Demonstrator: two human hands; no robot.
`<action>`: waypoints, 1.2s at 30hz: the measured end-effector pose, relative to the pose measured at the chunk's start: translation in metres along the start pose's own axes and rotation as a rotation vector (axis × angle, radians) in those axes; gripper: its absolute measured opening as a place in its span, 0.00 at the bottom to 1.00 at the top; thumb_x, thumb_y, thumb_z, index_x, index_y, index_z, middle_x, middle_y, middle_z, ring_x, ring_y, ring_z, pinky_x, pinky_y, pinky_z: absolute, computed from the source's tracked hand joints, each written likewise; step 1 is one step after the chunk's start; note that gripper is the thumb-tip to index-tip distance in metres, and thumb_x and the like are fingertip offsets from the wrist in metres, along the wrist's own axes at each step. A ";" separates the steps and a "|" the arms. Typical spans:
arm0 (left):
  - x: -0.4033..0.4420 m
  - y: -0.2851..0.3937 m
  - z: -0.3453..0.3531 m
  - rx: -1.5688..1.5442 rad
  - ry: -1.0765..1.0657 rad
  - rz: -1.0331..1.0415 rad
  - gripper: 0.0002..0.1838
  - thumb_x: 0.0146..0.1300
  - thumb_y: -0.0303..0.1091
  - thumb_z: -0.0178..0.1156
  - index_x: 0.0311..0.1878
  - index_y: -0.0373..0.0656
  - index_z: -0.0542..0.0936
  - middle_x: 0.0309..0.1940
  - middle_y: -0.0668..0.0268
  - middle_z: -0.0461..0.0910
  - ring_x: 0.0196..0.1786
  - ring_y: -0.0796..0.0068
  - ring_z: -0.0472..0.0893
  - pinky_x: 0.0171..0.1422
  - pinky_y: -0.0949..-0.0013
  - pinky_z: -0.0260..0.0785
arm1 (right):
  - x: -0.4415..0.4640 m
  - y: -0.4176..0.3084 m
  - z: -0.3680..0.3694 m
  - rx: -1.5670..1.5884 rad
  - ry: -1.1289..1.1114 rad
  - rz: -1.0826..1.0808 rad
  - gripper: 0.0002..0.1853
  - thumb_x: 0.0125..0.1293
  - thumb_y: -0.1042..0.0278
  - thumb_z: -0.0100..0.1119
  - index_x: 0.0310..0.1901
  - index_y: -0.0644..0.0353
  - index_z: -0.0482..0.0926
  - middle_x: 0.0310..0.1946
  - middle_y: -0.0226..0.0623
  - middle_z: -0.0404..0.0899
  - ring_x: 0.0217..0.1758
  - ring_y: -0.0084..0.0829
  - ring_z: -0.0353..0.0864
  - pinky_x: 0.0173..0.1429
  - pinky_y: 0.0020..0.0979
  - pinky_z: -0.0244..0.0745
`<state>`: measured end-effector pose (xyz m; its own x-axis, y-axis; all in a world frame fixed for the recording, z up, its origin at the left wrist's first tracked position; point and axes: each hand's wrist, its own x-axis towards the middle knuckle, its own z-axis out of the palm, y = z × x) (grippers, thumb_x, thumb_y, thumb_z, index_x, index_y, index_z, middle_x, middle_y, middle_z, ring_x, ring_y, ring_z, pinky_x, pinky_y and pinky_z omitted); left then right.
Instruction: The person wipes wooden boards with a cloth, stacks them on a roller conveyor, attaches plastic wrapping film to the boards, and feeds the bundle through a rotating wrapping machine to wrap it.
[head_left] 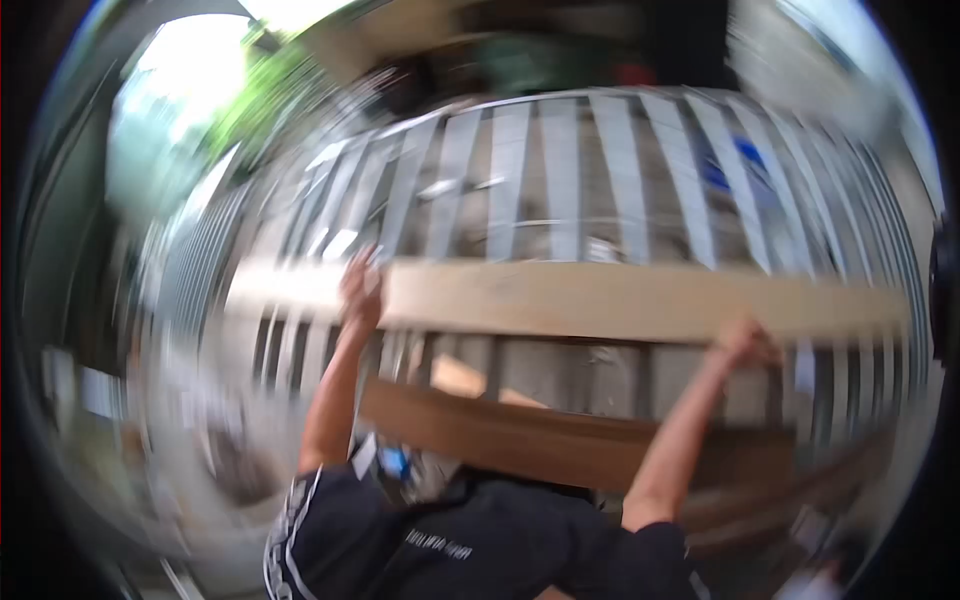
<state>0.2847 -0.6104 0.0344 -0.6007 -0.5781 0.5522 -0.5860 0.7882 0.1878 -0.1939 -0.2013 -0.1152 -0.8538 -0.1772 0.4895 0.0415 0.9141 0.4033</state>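
A long pale wooden board (560,298) lies crosswise over a rack of grey metal slats (567,180). My left hand (362,292) is over the left part of the board, its fingers stretched out toward the far edge. At the board's near edge, toward the right end, my right hand (748,342) is closed round the edge; motion blur softens its fingers. Between my arms and closer to my body is a darker brown board (520,430), roughly parallel to the pale one.
A smaller piece of light wood (465,378) shows between the two boards. Something blue (745,165) lies beneath the slats at the far right. Another blue item (397,462) is near my body on the left. The surroundings are smeared by motion.
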 end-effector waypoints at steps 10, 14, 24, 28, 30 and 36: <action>-0.161 -0.203 -0.030 -0.575 0.705 -1.109 0.15 0.63 0.45 0.50 0.37 0.40 0.74 0.29 0.57 0.74 0.31 0.65 0.70 0.38 0.59 0.66 | -0.057 -0.141 -0.334 1.956 -0.054 -0.952 0.12 0.63 0.65 0.56 0.40 0.68 0.75 0.49 0.46 0.77 0.47 0.35 0.76 0.54 0.35 0.70; -0.118 -0.211 -0.007 -0.370 0.763 -1.363 0.36 0.62 0.51 0.47 0.65 0.31 0.61 0.58 0.39 0.68 0.60 0.45 0.70 0.65 0.56 0.61 | -0.148 -0.305 -0.453 1.681 -0.658 -1.465 0.22 0.63 0.56 0.61 0.49 0.68 0.74 0.50 0.44 0.78 0.53 0.35 0.77 0.57 0.35 0.72; -0.074 -0.203 0.036 -0.580 1.158 -1.252 0.42 0.58 0.42 0.55 0.70 0.31 0.49 0.69 0.41 0.50 0.71 0.46 0.53 0.75 0.59 0.45 | -0.266 -0.462 -0.554 1.208 -0.510 -1.714 0.25 0.58 0.48 0.61 0.28 0.69 0.74 0.20 0.44 0.71 0.25 0.27 0.67 0.31 0.34 0.66; -0.075 -0.196 0.041 -0.640 1.185 -1.265 0.42 0.58 0.42 0.55 0.69 0.29 0.49 0.69 0.39 0.48 0.72 0.44 0.51 0.75 0.58 0.44 | -0.273 -0.447 -0.562 1.208 -0.515 -1.649 0.24 0.57 0.50 0.62 0.27 0.69 0.73 0.19 0.48 0.71 0.23 0.33 0.70 0.31 0.36 0.67; -0.073 -0.196 0.038 -0.689 1.205 -1.239 0.42 0.57 0.41 0.55 0.69 0.29 0.49 0.69 0.39 0.48 0.73 0.45 0.50 0.75 0.59 0.43 | -0.273 -0.446 -0.561 1.177 -0.460 -1.659 0.24 0.57 0.50 0.62 0.27 0.69 0.73 0.20 0.49 0.72 0.23 0.36 0.72 0.32 0.38 0.68; -0.076 -0.199 0.037 -0.725 1.179 -1.209 0.44 0.57 0.41 0.54 0.70 0.29 0.45 0.70 0.40 0.47 0.73 0.45 0.48 0.76 0.60 0.38 | -0.274 -0.442 -0.564 1.191 -0.543 -1.661 0.23 0.55 0.48 0.61 0.35 0.64 0.78 0.27 0.52 0.79 0.33 0.47 0.81 0.39 0.40 0.74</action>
<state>0.4268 -0.7308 -0.0755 0.7580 -0.6519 0.0200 0.1576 0.2127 0.9643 0.3147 -0.7625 0.0089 0.2282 -0.9732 -0.0279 -0.8128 -0.1747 -0.5558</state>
